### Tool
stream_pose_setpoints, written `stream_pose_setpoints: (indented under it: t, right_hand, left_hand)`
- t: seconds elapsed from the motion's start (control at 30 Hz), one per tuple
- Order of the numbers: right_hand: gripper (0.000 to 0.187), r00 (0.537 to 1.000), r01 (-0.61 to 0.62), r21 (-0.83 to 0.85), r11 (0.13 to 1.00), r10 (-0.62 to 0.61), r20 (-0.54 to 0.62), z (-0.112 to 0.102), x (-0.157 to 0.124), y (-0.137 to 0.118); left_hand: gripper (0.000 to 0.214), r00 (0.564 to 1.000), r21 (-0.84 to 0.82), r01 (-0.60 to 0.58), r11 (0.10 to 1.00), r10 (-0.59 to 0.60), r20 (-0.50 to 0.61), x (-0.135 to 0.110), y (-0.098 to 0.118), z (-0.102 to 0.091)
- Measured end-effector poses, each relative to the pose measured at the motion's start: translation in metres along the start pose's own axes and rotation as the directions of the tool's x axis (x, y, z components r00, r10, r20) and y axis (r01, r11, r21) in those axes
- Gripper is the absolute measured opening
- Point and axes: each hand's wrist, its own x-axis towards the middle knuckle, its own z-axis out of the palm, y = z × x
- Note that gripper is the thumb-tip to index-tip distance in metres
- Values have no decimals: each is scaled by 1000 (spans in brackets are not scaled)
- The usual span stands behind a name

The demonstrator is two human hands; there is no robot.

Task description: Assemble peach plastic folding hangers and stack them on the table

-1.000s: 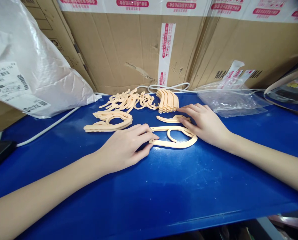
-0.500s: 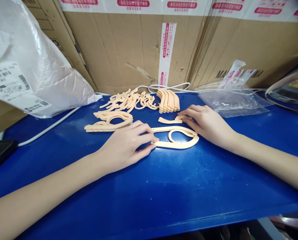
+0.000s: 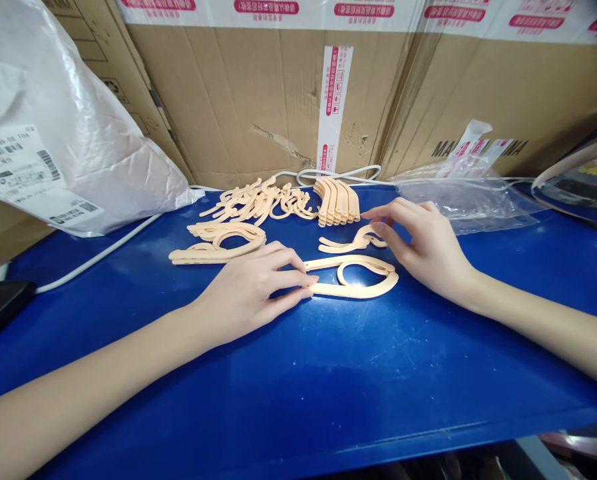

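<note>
Head | hook (image 3: 359, 240), hanger (image 3: 351, 291) | piled pieces (image 3: 261, 199), curved stack (image 3: 337, 201) behind | boxes (image 3: 248, 87) beyond

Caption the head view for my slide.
Left hand pinching a cream folding hanger, right hand holding a hooked piece, blue tabletop beneath.

The bare left forearm (image 3: 103, 367) slants in from eight o'clock, and the left hand (image 3: 255, 287), palm down, points toward three o'clock, its fingertips and thumb drawn together. The right forearm (image 3: 543, 320) enters from four o'clock; the right hand (image 3: 421, 243) arches, fingers bent toward ten o'clock, thumb below the forefinger.
</note>
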Motion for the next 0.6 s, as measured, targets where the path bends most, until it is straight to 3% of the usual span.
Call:
stream_pose_setpoints:
  t: [0.13, 0.27, 0.37, 0.47, 0.6]
  right_hand:
    - [16, 991, 51, 62, 997, -43, -130, -4, -3, -9]
    - [20, 948, 198, 68, 978, -173, -267, -10, -9, -22]
    - [24, 901, 343, 29, 939, -320, -292, -14, -15, -34]
    - [21, 885, 386, 9, 922, -367, -287, -15, -21, -46]
    - [20, 937, 308, 165, 937, -269, -221, -13, -25, -51]
  left_hand:
    - [15, 1000, 3, 2, 1000, -2, -1, 0, 0, 1]
    - [17, 1000, 36, 6, 999, -6, -3, 0, 3, 0]
    - [22, 999, 41, 23, 999, -22, -22, 0, 5, -3]
    - [21, 998, -13, 43, 999, -44, -50, 0, 7, -5]
    - [17, 994, -69, 36, 997, -43, -103, -1, 7, -6]
